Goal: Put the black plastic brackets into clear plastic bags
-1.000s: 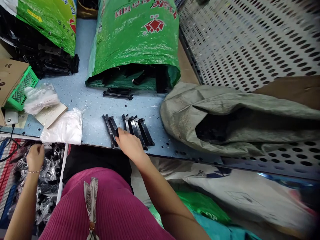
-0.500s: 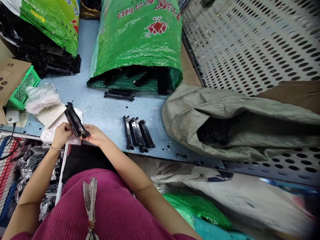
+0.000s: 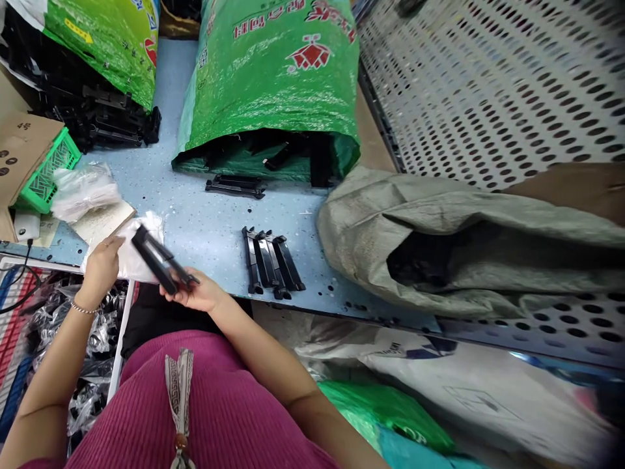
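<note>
My right hand [image 3: 198,293] grips the lower end of a pair of long black plastic parts [image 3: 159,257], slightly blurred, tilted up and to the left over the table's front edge. Left of them, my left hand [image 3: 103,260] has its fingers drawn together at the edge of some thin clear plastic bags [image 3: 149,228]; whether it pinches one is hidden. Several similar black plastic parts [image 3: 271,264] lie side by side on the blue table to the right. A few more black parts [image 3: 235,186] rest before the green sack.
A green woven sack [image 3: 273,78] with black parts in its mouth stands at the back. Another sack [image 3: 117,58] and a green basket [image 3: 46,176] are at left. A grey sack [image 3: 361,221] lies right. Below left, a crate [image 3: 124,326] holds bagged black items.
My left hand has let go of the black parts and moved left and slightly down. My right hand has drawn them right and toward my body.
</note>
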Demonstrator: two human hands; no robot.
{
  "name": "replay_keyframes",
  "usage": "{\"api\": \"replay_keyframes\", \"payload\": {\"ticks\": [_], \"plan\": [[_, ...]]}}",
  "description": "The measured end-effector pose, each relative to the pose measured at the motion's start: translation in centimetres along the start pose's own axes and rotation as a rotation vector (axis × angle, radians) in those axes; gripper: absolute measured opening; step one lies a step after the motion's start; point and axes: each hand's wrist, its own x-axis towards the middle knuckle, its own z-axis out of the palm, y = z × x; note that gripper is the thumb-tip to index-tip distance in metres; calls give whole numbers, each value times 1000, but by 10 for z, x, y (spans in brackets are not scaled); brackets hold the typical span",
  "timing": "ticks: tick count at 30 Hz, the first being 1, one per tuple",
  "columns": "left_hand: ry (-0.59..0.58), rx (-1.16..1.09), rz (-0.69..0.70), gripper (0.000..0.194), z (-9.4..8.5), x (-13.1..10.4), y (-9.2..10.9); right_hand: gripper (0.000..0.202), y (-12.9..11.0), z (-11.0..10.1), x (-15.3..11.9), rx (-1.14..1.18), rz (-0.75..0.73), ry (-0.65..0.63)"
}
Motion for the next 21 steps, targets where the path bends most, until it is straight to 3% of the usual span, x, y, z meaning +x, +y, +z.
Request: {"api": "replay_keyframes", "payload": {"ticks": [2, 5, 10, 13, 15, 18, 20, 21], "plan": [[-24, -53, 35, 56, -3, -2, 0, 21, 9, -1, -1, 107, 177, -60], [-63, -84, 114, 70, -13, -12, 9, 34, 16, -4, 1, 251, 278, -77], [-49, -102, 175, 77, -26, -37, 39, 41, 15, -2, -4, 286, 188, -28], [-13, -114, 172, 77, -17, -44, 53, 39, 13, 2, -3, 250, 79, 55], [-32, -124, 233, 78, -3, -46, 61, 25, 15, 4, 2, 110, -32, 164], [-186, -204, 383, 77, 15, -47, 76, 9, 20, 9, 8, -326, -283, 355], [-265, -274, 419, 70, 15, -51, 85, 8, 22, 16, 4, -660, -436, 421], [-281, -297, 407, 65, 8, -56, 86, 10, 22, 20, -1, -801, -460, 395]]}}
